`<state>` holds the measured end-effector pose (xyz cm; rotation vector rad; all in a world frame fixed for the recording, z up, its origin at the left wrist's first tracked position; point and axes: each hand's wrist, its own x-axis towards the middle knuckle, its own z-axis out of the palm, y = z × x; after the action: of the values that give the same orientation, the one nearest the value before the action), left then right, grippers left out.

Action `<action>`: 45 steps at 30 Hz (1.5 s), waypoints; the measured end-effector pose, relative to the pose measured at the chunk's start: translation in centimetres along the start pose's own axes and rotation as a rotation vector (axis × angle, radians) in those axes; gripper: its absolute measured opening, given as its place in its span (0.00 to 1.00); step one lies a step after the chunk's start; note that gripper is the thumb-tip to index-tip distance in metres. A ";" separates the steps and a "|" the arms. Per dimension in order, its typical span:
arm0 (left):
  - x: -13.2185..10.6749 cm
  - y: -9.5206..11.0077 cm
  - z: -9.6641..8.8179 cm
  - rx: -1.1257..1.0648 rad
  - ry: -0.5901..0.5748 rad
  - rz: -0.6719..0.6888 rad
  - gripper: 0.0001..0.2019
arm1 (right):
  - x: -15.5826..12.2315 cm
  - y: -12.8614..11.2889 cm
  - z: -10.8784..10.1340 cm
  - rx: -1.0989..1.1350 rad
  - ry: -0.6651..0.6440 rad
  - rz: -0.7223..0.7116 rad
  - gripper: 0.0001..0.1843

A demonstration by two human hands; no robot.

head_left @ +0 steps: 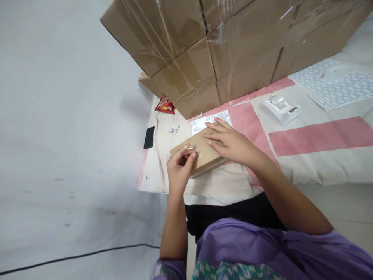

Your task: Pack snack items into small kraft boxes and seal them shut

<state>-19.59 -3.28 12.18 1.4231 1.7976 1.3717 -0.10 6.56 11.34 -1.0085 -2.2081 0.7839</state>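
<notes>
A small closed brown cardboard box (207, 156) lies tilted slightly across the bedding in front of me. My left hand (178, 170) is at its left end, thumb and fingers pinched on a piece of clear tape (191, 148) that shines against the top. The tape's other end appears to touch the cardboard. Flat on the box's right part rests my right hand (230, 143), its fingers stretched out and apart. Partly under the right fingers and beyond the box is a white sheet with printed labels (197, 123).
Large stacked cartons (244, 50) wrapped in clear film stand behind the box. On the right sit a white tape dispenser (279, 109) and a big label sheet (335, 87). A red snack packet (165, 105), crumpled scraps (174, 129) and a black phone (149, 137) lie left, beside the wall.
</notes>
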 end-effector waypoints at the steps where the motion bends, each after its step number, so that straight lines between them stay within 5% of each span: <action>1: 0.1 0.0 -0.1 -0.043 0.002 -0.013 0.15 | 0.0 0.0 0.1 -0.001 0.009 -0.003 0.20; 7: 0.3 -0.3 -0.4 -0.041 -0.102 -0.029 0.16 | 0.0 0.0 0.1 -0.026 0.013 -0.012 0.21; 34: 0.7 0.8 -0.3 0.342 -0.199 0.111 0.17 | 0.2 1.1 0.8 0.117 0.053 -0.014 0.19; 45: 2.4 1.3 -1.4 0.395 -0.343 0.038 0.17 | 0.2 1.5 0.9 0.150 0.070 -0.033 0.19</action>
<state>-20.99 -1.71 14.43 1.7719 1.8762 0.7480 -0.19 7.24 9.73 -0.9106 -2.0680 0.8718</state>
